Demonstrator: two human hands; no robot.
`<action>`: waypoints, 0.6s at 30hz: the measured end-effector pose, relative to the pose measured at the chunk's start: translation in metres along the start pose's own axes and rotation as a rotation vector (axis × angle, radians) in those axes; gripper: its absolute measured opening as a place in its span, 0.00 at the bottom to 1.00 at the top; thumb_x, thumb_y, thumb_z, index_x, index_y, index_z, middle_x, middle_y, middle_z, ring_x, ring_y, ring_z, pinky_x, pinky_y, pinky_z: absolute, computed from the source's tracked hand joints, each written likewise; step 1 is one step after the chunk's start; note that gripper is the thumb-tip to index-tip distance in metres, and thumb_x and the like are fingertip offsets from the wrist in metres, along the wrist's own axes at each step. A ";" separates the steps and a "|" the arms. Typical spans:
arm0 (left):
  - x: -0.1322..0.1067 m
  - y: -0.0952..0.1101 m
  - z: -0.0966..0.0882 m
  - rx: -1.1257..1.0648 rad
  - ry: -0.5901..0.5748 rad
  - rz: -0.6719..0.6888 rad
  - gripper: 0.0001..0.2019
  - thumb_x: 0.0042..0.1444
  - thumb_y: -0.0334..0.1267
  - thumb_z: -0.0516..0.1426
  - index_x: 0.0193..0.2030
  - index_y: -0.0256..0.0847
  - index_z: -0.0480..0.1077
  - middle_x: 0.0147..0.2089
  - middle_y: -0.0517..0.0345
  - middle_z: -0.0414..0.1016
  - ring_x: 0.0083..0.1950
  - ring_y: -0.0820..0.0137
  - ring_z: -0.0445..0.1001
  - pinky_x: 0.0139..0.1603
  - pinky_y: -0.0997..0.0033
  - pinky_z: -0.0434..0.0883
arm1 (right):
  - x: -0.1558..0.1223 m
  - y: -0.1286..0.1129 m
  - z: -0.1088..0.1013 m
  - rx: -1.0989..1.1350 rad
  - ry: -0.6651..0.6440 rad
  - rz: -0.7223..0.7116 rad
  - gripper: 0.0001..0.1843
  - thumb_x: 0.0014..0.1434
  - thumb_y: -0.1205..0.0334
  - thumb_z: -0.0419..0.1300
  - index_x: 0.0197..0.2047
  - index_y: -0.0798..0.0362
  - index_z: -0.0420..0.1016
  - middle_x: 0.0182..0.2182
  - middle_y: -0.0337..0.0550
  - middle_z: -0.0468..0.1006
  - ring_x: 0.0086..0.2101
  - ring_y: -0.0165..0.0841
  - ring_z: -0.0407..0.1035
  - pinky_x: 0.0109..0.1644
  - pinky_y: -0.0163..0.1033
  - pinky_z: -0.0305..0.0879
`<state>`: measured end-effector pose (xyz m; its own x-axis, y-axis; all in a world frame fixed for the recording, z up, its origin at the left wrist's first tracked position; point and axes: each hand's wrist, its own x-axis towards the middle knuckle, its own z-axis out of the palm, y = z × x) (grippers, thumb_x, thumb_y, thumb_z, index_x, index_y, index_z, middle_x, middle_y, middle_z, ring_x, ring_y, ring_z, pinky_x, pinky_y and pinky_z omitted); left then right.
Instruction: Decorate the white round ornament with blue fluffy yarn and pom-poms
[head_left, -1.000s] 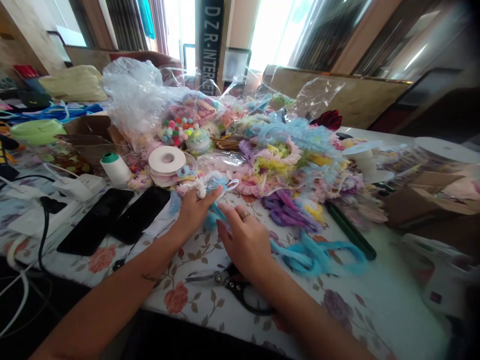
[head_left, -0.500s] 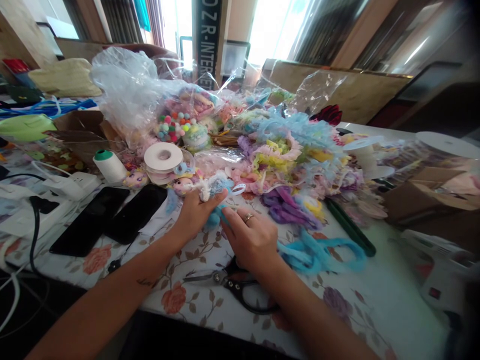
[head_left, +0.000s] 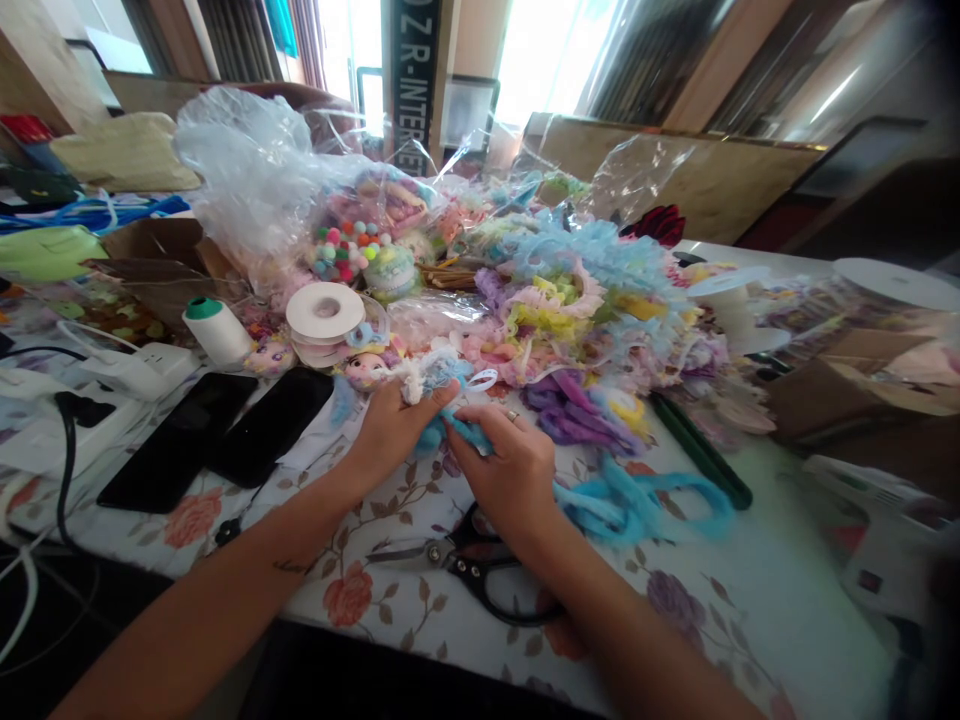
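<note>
My left hand [head_left: 394,425] is closed on a small bundle of blue and white fluffy material [head_left: 444,372], thumb pressed on top; a white ribbon loop [head_left: 482,380] sticks out on its right. Between finger and thumb, my right hand [head_left: 510,455] pinches a light blue fuzzy yarn strand [head_left: 471,432] beside the bundle. More of this thick blue yarn [head_left: 645,505] lies in loops on the table to the right. Below my right hand rest black-handled scissors [head_left: 465,562], blades parted and pointing left; my right wrist hides part of them.
Two black phones [head_left: 178,440] lie at left near white power adapters [head_left: 142,370]. Behind my hands stand a ribbon spool [head_left: 325,312], a thread cone [head_left: 217,332] and a heap of pastel ruffled trim [head_left: 592,265]. A glue gun [head_left: 870,540] sits at right, beyond a dark green stick [head_left: 701,450].
My right hand has turned and its fingers have shifted, showing more of the blue yarn in the pinch. My left hand keeps its hold on the bundle almost unmoved.
</note>
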<state>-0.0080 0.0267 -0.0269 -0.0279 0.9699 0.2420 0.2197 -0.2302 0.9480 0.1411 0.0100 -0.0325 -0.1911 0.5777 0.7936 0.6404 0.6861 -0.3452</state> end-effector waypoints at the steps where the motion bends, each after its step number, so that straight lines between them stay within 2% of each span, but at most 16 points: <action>1: 0.000 0.001 0.000 0.004 -0.002 -0.004 0.19 0.57 0.51 0.59 0.25 0.39 0.62 0.25 0.63 0.60 0.30 0.72 0.61 0.32 0.72 0.62 | 0.000 0.000 0.000 0.016 0.002 0.033 0.04 0.60 0.64 0.61 0.34 0.52 0.76 0.26 0.39 0.79 0.25 0.31 0.72 0.31 0.33 0.64; 5: -0.001 0.003 -0.001 0.003 -0.016 -0.015 0.20 0.57 0.52 0.59 0.26 0.39 0.62 0.25 0.63 0.60 0.30 0.72 0.61 0.33 0.72 0.62 | 0.002 -0.001 -0.001 0.117 -0.025 0.178 0.02 0.57 0.65 0.64 0.32 0.52 0.77 0.25 0.37 0.79 0.26 0.31 0.72 0.31 0.33 0.64; 9: 0.000 0.001 -0.001 0.000 -0.025 -0.006 0.19 0.57 0.52 0.59 0.27 0.39 0.63 0.26 0.63 0.61 0.31 0.72 0.63 0.34 0.71 0.62 | 0.006 -0.003 -0.003 0.231 -0.049 0.306 0.05 0.55 0.64 0.65 0.28 0.52 0.75 0.22 0.35 0.76 0.24 0.29 0.69 0.30 0.32 0.62; 15: -0.001 0.000 0.000 0.012 -0.010 -0.034 0.17 0.56 0.52 0.60 0.31 0.38 0.69 0.29 0.61 0.68 0.34 0.69 0.67 0.38 0.70 0.65 | 0.010 -0.005 -0.007 0.384 -0.090 0.537 0.10 0.52 0.62 0.66 0.23 0.53 0.72 0.18 0.33 0.70 0.22 0.27 0.63 0.28 0.32 0.59; 18: -0.002 0.002 0.000 0.013 -0.018 -0.029 0.16 0.56 0.51 0.60 0.31 0.38 0.70 0.29 0.60 0.71 0.35 0.67 0.69 0.38 0.70 0.66 | 0.011 -0.004 -0.008 0.429 -0.095 0.602 0.11 0.50 0.61 0.67 0.21 0.54 0.71 0.18 0.32 0.69 0.23 0.27 0.61 0.28 0.32 0.58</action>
<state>-0.0072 0.0246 -0.0250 -0.0173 0.9774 0.2105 0.2320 -0.2009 0.9518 0.1419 0.0105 -0.0182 0.0252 0.9305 0.3655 0.3116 0.3401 -0.8872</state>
